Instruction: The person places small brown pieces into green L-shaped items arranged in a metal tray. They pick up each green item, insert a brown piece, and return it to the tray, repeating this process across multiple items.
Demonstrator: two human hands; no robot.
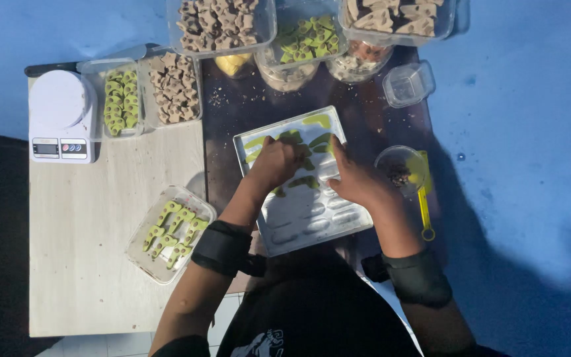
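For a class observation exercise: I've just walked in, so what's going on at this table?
A person leans over a white mould tray on the dark part of the table. The left hand and right hand both press on the green shaped pieces in its upper cavities; the lower cavities look empty. Clear containers of green pieces and brown pieces sit around, with a white kitchen scale at the left and a small bowl with a yellow spoon at the right.
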